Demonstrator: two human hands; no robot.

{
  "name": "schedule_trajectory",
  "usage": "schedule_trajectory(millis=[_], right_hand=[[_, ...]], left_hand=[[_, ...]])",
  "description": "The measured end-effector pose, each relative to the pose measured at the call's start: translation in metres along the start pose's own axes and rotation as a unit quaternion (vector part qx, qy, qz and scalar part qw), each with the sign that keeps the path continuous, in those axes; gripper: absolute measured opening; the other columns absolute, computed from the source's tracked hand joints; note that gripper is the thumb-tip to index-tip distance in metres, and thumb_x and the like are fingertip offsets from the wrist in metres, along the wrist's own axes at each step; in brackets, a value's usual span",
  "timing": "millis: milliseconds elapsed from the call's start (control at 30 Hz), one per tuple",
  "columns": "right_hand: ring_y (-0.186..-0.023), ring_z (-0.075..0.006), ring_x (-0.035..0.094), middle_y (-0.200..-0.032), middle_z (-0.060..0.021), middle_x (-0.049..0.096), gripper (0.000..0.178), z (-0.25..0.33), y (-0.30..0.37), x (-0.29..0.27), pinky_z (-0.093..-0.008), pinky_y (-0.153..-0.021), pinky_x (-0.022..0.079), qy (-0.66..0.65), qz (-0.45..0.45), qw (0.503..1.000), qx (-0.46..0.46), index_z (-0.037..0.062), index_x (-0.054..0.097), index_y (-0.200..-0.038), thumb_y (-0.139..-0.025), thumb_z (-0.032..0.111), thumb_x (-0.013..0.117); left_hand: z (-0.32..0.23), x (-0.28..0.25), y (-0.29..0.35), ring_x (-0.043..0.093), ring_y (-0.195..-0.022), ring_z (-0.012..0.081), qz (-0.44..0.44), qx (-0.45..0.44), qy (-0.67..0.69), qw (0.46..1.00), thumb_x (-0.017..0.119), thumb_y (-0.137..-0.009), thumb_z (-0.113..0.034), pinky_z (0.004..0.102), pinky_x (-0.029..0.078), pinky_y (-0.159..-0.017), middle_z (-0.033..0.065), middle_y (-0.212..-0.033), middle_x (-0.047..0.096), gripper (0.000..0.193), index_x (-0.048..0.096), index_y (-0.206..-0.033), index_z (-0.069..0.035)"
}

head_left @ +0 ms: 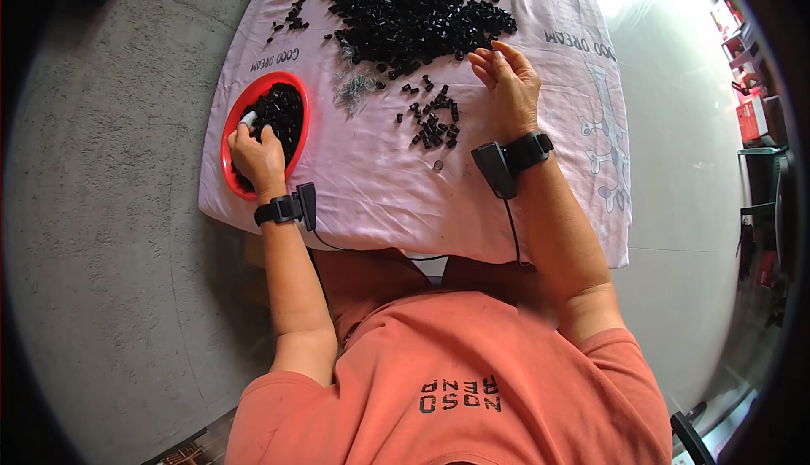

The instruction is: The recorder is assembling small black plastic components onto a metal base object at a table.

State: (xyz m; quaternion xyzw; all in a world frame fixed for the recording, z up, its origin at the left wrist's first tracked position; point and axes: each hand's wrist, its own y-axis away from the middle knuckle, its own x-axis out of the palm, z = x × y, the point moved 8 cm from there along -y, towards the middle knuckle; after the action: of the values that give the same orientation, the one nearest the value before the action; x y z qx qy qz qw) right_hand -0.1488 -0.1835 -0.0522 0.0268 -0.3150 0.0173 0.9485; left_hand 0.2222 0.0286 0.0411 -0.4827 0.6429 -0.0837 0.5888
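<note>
A large heap of small black plastic pieces (396, 9) lies across the far part of a cloth-covered table (363, 203). At the heap's near right edge is my right hand (511, 85), its thumb and fingers drawn together; anything pinched between them is too small to make out. A small loose group of black pieces (434, 123) lies to the left of my right wrist. My left hand (257, 159) reaches into a red oval basin (305, 119) partly filled with black pieces (283, 115). Its fingers are curled, with something white (249, 117) at the fingertips; what they hold is unclear.
A tuft of thin, pale strands (354, 87) lies beside the heap. One clear, ring-like piece (438, 165) sits near the small group. Black devices are strapped to both wrists, with cables running toward my lap. Shelves with red boxes (750, 119) stand at the far right.
</note>
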Motion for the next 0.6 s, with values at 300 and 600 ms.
schedule_trajectory(millis=[300,600], right_hand=[[-0.109,-0.022,0.065,-0.121,-0.0156,0.062,0.032,-0.006,-0.002,0.001,-0.0279,-0.089,0.055,0.08,0.02,0.997,0.008,-0.003,0.051,-0.131,-0.101,0.008,0.052],[-0.12,-0.0232,0.059,-0.13,-0.0173,0.057,0.042,-0.007,-0.003,0.007,-0.0313,-0.096,0.051,0.064,0.073,0.995,0.033,-0.0009,0.043,-0.141,-0.101,0.011,0.051]], left_hand=[[-0.144,0.058,0.019,0.071,-0.078,0.0284,0.267,0.056,0.237,0.932,0.063,-0.088,-0.011,0.0375,0.054,-0.071,0.0151,-0.085,0.072,0.015,0.072,-0.099,-0.004],[-0.238,0.101,0.038,0.069,-0.088,0.0298,0.355,0.205,0.242,0.879,0.058,-0.086,-0.008,0.0375,0.054,-0.078,0.0157,-0.096,0.07,0.024,0.068,-0.108,-0.005]])
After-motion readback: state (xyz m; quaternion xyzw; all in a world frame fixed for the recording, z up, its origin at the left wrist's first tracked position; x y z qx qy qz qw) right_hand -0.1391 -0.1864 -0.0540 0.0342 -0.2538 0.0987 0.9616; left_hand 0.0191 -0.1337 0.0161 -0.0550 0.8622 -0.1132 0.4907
